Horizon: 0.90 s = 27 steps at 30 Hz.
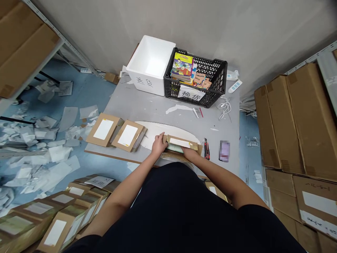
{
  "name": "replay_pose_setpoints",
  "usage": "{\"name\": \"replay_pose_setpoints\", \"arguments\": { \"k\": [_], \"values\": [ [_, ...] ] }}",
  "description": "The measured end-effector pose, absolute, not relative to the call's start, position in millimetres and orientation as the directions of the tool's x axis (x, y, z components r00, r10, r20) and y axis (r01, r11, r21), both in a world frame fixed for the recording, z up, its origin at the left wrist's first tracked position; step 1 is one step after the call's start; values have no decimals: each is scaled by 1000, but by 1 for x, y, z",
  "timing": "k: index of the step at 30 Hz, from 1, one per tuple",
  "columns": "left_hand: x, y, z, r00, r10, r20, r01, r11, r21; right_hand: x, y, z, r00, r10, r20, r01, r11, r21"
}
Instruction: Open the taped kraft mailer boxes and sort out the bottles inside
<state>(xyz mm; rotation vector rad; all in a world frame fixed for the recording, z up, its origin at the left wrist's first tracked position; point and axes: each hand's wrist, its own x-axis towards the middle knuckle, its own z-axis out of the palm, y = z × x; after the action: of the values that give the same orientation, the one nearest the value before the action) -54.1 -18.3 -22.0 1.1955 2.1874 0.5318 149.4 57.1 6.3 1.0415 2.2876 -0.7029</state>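
Both my hands are on a flat cardboard mailer [180, 143] with a white label, lying on a white oval mat [158, 133]. My left hand [159, 145] grips the mailer's left end. My right hand [189, 152] holds its near right edge, with the fingers partly hidden. A green-toned item shows at the mailer's near edge, but I cannot tell what it is. Two similar mailers [103, 130] [128, 135] lie to the left on the grey table [147, 112].
A red utility knife [206, 149] and a blurred phone [224, 151] lie right of my hands. Behind stand a white foam box [150, 63] and a black crate of books [219, 75]. Cardboard boxes are stacked on both sides, with paper scraps on the floor [34, 147].
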Motion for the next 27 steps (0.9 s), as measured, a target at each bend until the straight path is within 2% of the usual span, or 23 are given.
{"name": "replay_pose_setpoints", "arguments": {
  "k": [5,9,15,21,23,25,27],
  "values": [
    [-73,2,-14,-450,853,-266,630,514,583,142,79,19,-648,523,-554,725,646,-238],
    [-94,26,-12,-471,848,-242,638,517,571,130,100,40,-719,574,-393,678,703,-215],
    [-116,58,-17,-465,860,-208,624,486,612,126,123,78,-751,631,-193,649,654,-389],
    [-131,67,-16,-485,844,-230,562,502,658,146,127,129,-692,722,-2,613,587,-529],
    [-128,61,0,-516,840,-167,566,481,670,154,123,146,-662,749,24,612,559,-560],
    [-119,49,25,-516,855,-46,602,401,691,161,118,160,-640,768,33,611,534,-584],
    [-104,34,56,-401,914,57,655,243,715,166,112,172,-639,768,34,600,527,-602]
  ]
}}
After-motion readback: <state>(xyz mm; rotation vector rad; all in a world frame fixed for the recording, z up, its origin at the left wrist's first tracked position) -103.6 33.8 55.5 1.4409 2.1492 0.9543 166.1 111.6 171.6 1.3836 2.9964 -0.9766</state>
